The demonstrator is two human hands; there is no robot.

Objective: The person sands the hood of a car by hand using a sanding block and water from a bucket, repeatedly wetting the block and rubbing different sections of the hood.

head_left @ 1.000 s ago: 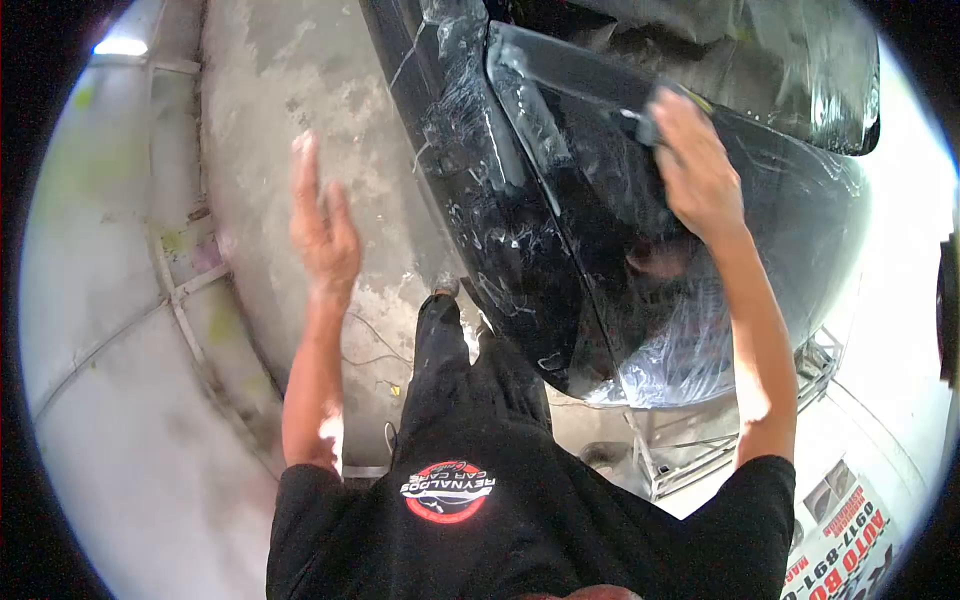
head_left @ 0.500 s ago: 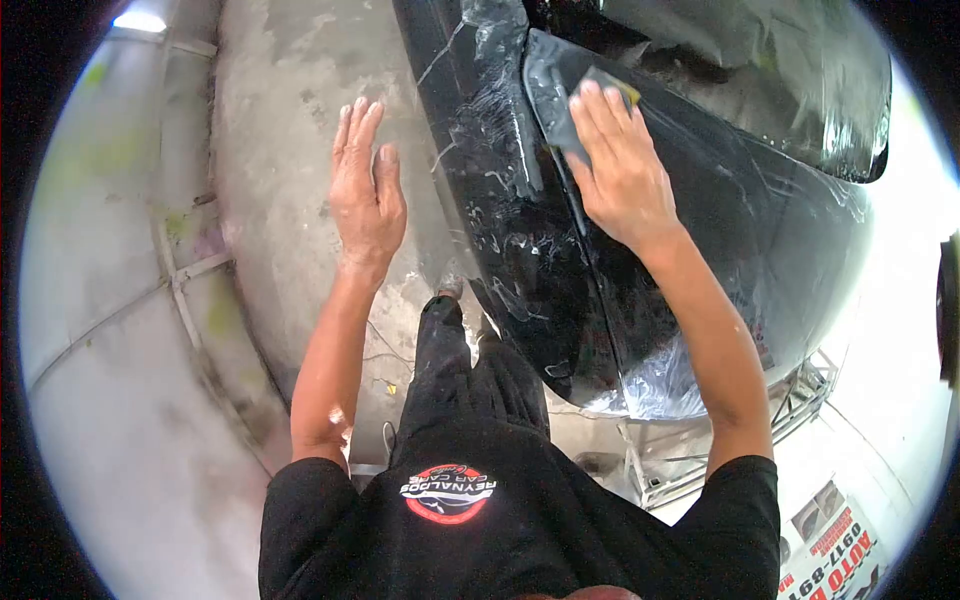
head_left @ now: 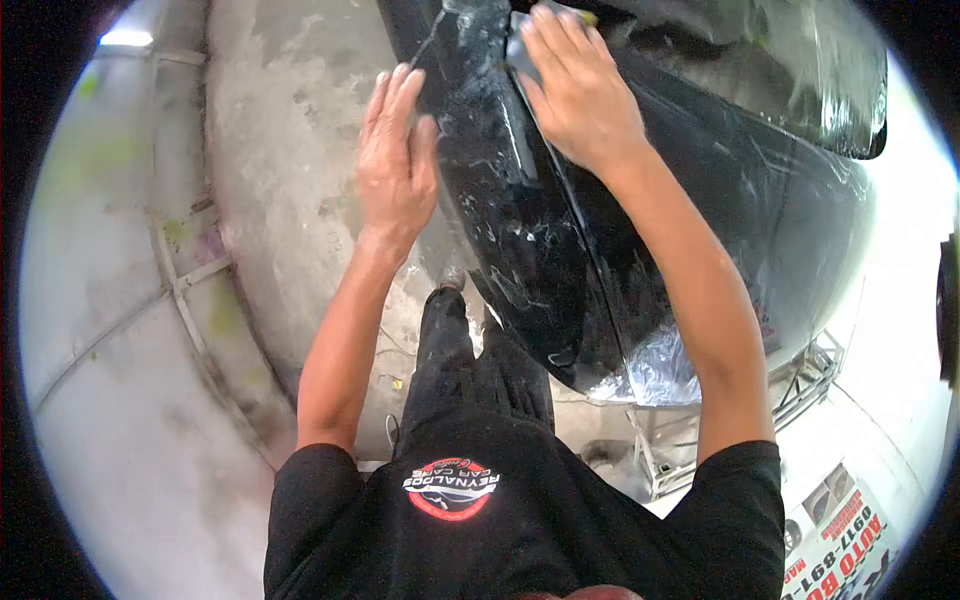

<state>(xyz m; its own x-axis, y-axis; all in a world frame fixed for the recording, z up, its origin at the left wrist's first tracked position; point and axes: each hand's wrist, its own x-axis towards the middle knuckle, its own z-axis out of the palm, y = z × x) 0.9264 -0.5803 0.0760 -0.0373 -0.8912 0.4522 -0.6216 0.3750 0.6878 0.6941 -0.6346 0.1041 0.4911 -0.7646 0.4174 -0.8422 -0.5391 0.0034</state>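
My right hand (head_left: 585,95) lies stretched over the upper part of a wet black car body panel (head_left: 690,190), by a long panel seam. Under its fingertips is a thin pad (head_left: 589,18) with a yellowish edge, mostly hidden by the fingers; its exact kind cannot be made out. A grey patch (head_left: 517,48) shows on the panel beside the thumb. My left hand (head_left: 397,165) is open with nothing in it, fingers stretched, near the panel's left edge and seemingly above the floor.
White streaks and suds mark the black bodywork. Dark glass or glossy sheeting (head_left: 800,70) spans the upper right. Concrete floor (head_left: 290,150) runs along the left beside a stained pale wall (head_left: 100,250). A metal frame (head_left: 660,470) and a printed sign (head_left: 835,540) stand lower right.
My right hand has slid up and left along the panel with the pad. My left hand has moved up and right, closer to the panel's edge, still open.
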